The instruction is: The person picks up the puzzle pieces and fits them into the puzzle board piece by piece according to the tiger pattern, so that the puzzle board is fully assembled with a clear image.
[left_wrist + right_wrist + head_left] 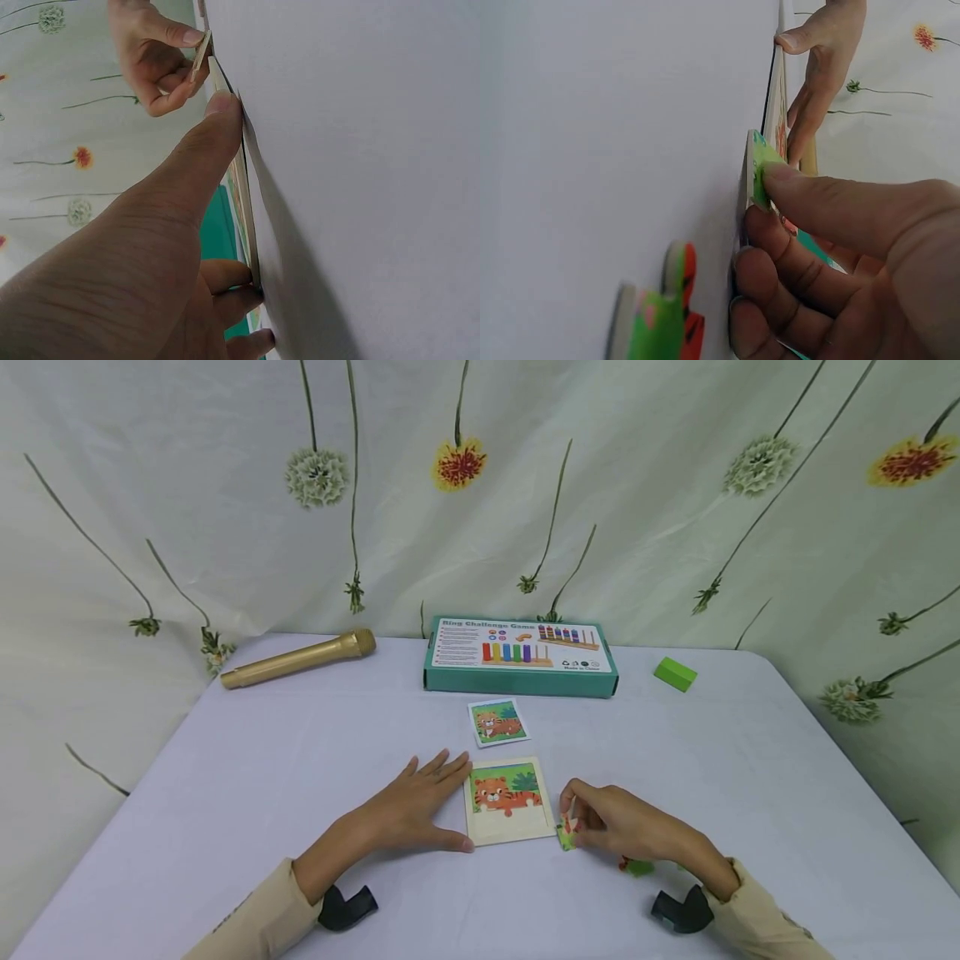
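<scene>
A tiger puzzle board (pixel 512 828) with a pale wooden frame lies mid-table, its upper part filled with picture and its lower part bare. My left hand (pixel 415 806) rests along the board's left edge, fingers spread, thumb at the near corner. At the right edge, my right hand (pixel 622 822) pinches a green puzzle piece (pixel 760 174) between thumb and fingers, tilted beside the frame. Another puzzle piece (pixel 637 867), green and red, lies on the table under the right wrist, partly hidden in the head view. Above the board sits a small tiger picture card (pixel 498 722).
A teal game box (pixel 521 683) lies at the back of the table. To its left is a gold microphone (pixel 300 660); to its right, a green block (pixel 676 674). A flowered cloth (pixel 637 510) hangs behind the white table (pixel 300 743).
</scene>
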### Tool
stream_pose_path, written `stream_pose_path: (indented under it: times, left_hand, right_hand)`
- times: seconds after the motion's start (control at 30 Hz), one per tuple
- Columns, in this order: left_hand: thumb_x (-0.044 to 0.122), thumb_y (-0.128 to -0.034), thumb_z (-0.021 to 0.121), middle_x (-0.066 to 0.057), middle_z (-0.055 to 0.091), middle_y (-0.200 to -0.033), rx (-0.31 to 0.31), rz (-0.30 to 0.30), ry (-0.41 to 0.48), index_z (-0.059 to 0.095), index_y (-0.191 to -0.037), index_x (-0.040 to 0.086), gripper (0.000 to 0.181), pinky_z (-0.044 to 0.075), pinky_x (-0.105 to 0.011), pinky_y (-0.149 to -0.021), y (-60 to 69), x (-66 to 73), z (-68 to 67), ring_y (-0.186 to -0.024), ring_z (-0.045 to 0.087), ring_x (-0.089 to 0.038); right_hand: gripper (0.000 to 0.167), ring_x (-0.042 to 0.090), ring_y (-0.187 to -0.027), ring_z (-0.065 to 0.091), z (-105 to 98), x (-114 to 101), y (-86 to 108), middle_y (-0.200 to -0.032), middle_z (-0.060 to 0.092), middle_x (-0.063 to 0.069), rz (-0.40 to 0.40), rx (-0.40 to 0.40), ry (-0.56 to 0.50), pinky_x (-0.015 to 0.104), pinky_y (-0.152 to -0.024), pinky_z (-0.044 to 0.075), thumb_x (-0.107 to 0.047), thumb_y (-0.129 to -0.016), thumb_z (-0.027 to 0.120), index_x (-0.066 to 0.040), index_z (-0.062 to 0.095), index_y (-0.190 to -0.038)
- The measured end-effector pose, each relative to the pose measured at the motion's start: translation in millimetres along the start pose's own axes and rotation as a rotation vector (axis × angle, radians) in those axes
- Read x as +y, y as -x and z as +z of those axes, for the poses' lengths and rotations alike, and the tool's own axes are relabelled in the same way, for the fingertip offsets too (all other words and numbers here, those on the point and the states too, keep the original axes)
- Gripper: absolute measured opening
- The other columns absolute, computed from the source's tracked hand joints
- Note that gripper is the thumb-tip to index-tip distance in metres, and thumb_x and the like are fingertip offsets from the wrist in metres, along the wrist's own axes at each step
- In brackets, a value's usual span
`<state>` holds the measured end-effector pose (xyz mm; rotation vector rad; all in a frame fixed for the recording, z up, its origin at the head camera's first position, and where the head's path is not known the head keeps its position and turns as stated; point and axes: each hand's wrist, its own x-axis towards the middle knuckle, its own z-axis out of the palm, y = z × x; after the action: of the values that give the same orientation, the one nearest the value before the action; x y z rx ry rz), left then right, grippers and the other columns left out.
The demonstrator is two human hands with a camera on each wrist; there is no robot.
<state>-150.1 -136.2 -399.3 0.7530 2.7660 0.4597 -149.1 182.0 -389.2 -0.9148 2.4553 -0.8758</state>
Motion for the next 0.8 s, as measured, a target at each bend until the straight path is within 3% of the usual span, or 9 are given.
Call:
stream_pose_path:
  times: [0.23, 0.8]
  left_hand:
    - [0.069, -0.0700, 0.069, 0.002, 0.020, -0.159, 0.004, 0.006, 0.002, 0.027, -0.152, 0.014, 0.108, 0.008, -0.056, -0.116, 0.1, -0.5, 0.2, -0.148, 0.008, -0.025]
    - [0.069, -0.0695, 0.070, 0.002, 0.020, -0.159, 0.001, 0.007, 0.003, 0.028, -0.152, 0.014, 0.108, 0.007, -0.057, -0.116, 0.3, -0.4, -0.6, -0.148, 0.009, -0.025]
  right_hand:
    - [0.015, 0.003, -0.066, 0.049, -0.9, 1.3, -2.3, -0.075, 0.061, -0.009, -0.025, -0.002, -0.064, 0.019, -0.061, 0.044, -0.013, -0.092, 0.064, -0.017, 0.056, -0.103]
    - [0.020, 0.007, -0.072, 0.055, -6.3, -9.5, -20.0, -0.081, 0.062, -0.006, -0.087, 0.047, -0.125, 0.023, -0.069, 0.051, -0.009, -0.091, 0.065, -0.014, 0.058, -0.109]
